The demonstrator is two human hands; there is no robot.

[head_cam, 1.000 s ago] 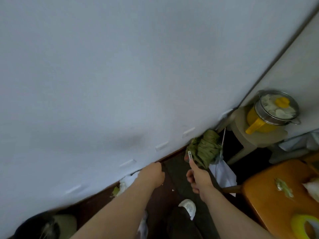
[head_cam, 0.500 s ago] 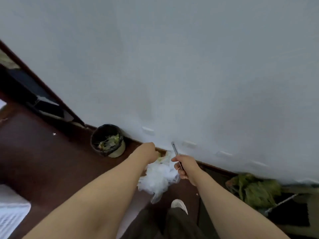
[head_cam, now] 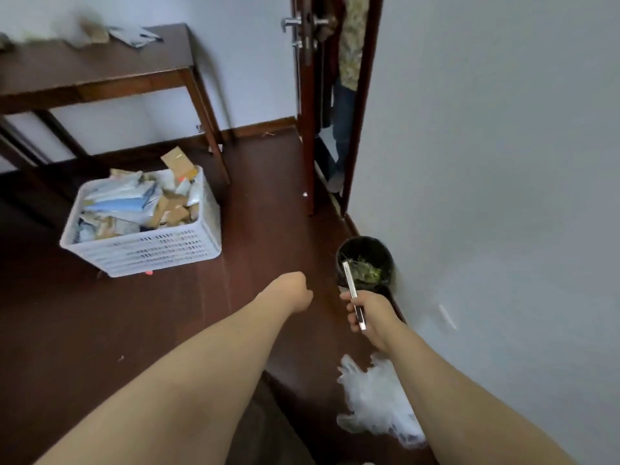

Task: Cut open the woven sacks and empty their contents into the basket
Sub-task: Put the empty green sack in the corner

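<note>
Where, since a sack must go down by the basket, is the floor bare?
Bare floor runs between the basket and the door, and before the basket up to the left hand. Crowded along the wall: bin, crumpled plastic.

White slotted plastic basket [head_cam: 151, 250]; glossy dark wooden floor [head_cam: 261, 203]; shiny metal cutter [head_cam: 353, 293].

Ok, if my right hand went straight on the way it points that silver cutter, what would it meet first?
Your right hand with the silver cutter would probably meet the round black bin by the wall; depth is unclear.
</note>
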